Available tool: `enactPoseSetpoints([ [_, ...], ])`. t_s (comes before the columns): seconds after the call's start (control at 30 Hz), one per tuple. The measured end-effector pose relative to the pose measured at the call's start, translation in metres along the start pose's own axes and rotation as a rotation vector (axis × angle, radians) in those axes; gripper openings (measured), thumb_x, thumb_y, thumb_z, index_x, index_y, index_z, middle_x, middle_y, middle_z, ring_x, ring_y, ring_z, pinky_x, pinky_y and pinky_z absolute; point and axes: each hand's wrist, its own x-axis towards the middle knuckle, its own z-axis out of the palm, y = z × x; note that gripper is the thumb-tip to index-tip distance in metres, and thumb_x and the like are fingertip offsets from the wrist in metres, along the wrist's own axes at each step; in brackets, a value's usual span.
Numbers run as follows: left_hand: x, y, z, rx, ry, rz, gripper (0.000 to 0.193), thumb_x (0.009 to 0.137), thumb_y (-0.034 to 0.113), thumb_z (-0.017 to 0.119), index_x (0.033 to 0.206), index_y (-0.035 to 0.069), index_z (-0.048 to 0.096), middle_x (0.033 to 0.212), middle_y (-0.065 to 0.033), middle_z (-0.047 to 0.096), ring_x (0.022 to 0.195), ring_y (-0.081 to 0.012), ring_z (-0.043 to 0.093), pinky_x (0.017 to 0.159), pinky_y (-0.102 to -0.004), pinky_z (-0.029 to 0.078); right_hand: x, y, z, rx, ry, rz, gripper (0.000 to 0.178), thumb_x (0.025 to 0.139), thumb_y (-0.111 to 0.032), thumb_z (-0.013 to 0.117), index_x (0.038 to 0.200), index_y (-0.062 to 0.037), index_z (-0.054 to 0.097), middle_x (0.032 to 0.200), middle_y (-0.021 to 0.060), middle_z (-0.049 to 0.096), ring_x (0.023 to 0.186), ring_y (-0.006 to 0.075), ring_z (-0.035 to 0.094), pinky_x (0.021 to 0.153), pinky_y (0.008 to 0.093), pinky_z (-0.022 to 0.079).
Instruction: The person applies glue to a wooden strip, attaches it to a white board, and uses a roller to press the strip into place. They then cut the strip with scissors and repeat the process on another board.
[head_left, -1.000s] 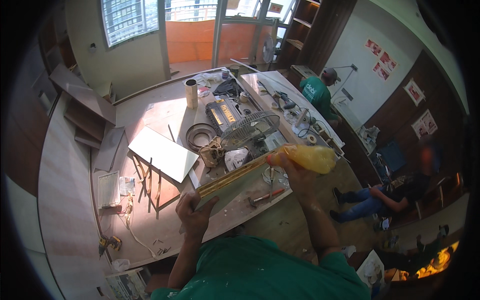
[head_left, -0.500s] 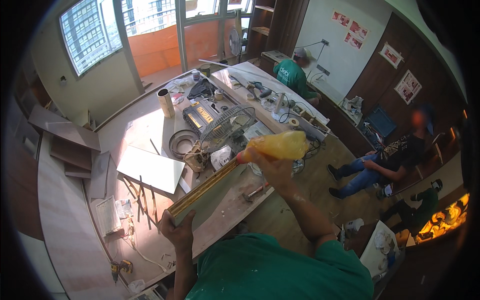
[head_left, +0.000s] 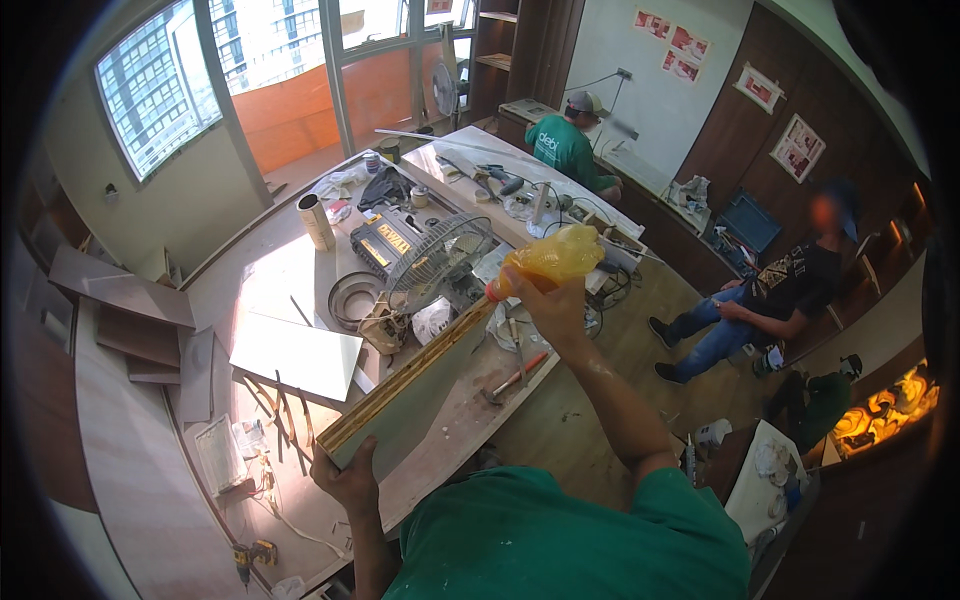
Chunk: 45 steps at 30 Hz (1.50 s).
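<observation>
My left hand (head_left: 347,482) grips the near end of a flat board (head_left: 415,420) with a grey face, thumb on the face and fingers round the edge. The board's layered plywood edge (head_left: 400,377) faces up and runs away toward the right. My right hand (head_left: 550,302) is wrapped round a soft, clear bottle (head_left: 562,252) of yellow stuff, probably glue. Tilted over the far end of that edge, the bottle points its red tip (head_left: 494,291) down at the wood; whether the tip touches cannot be made out.
On the workbench lie a hammer (head_left: 515,378), a caged fan head (head_left: 440,262), a tool case (head_left: 385,242), a white panel (head_left: 296,357), thin strips (head_left: 283,408) and a drill (head_left: 252,560). One person (head_left: 570,148) works at the back; another (head_left: 790,290) sits at right.
The view has shifted, and the board has tilted so more of its layered edge shows. My right hand still holds the bottle at the far end, now with its base tipped higher.
</observation>
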Motion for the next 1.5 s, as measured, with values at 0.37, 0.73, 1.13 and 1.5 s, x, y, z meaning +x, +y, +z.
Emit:
enactPoseSetpoints([
  [0.37, -0.004, 0.003, 0.006, -0.018, -0.005, -0.026, 0.027, 0.075, 0.002, 0.085, 0.097, -0.001, 0.069, 0.086, -0.0073, 0.070, 0.078, -0.0164, 0.065, 0.073, -0.0311, 0.052, -0.014, -0.003, 0.009, 0.051, 0.030, -0.026, 0.014, 0.093, -0.001, 0.071, 0.103, 0.0076, 0.067, 0.092, 0.0110, 0.073, 0.079, 0.0175, 0.073, 0.074, 0.0301, 0.060],
  [0.73, -0.008, -0.022, 0.010, 0.056, -0.054, 0.052, 0.047, 0.067, 0.005, 0.092, 0.072, 0.005, 0.046, 0.067, -0.0040, 0.048, 0.060, -0.0165, 0.042, 0.056, -0.0326, 0.038, -0.036, -0.040, 0.037, 0.166, -0.191, 0.005, 0.018, 0.093, -0.007, 0.074, 0.106, 0.0041, 0.069, 0.088, 0.0079, 0.075, 0.082, 0.0158, 0.073, 0.076, 0.0283, 0.058],
  [1.13, -0.010, -0.022, 0.008, -0.017, 0.000, -0.023, 0.047, 0.069, 0.004, 0.092, 0.071, 0.005, 0.045, 0.069, -0.0027, 0.051, 0.063, -0.0122, 0.046, 0.059, -0.0302, 0.041, -0.028, -0.027, 0.013, 0.065, -0.227, -0.046, 0.023, 0.092, -0.006, 0.076, 0.111, 0.0015, 0.067, 0.104, 0.0085, 0.072, 0.090, 0.0166, 0.071, 0.082, 0.0308, 0.058],
  [1.5, -0.002, 0.005, 0.006, -0.017, -0.040, 0.021, 0.028, 0.073, 0.002, 0.088, 0.090, 0.000, 0.067, 0.082, -0.0053, 0.068, 0.074, -0.0122, 0.063, 0.069, -0.0285, 0.050, -0.014, 0.002, -0.018, 0.114, 0.058, 0.013, 0.031, 0.090, -0.002, 0.076, 0.118, 0.0036, 0.063, 0.110, 0.0106, 0.069, 0.096, 0.0164, 0.069, 0.085, 0.0302, 0.057],
])
